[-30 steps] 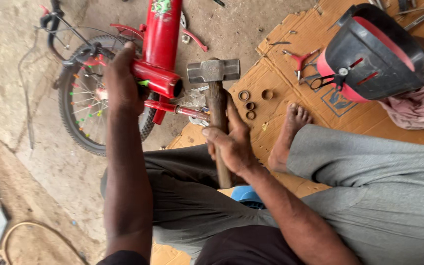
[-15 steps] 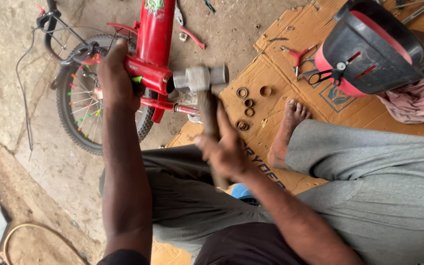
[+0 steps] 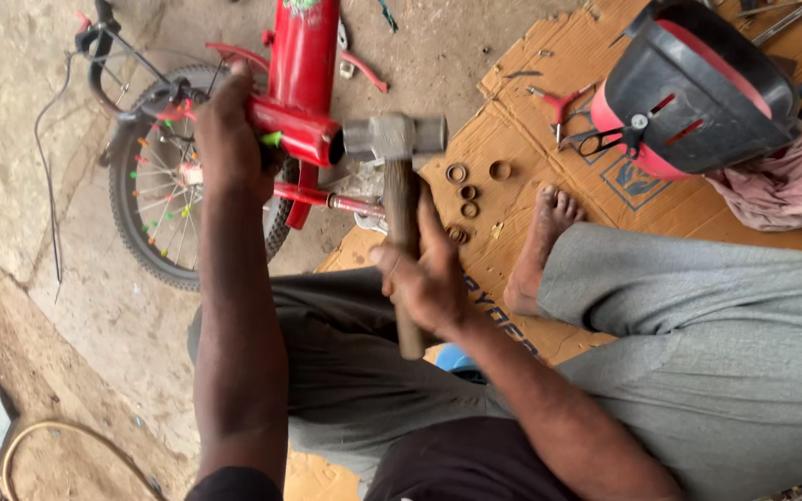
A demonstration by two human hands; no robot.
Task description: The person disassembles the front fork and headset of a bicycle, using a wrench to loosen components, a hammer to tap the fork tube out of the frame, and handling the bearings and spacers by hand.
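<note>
While right hand (image 3: 429, 278) grips it, hammer (image 3: 399, 176) meets frame (image 3: 297, 125).

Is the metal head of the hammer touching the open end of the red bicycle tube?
Touching. In the head view the hammer head meets the open end of the red tube with no gap visible. The right hand grips the handle; the left hand holds the tube.
</note>
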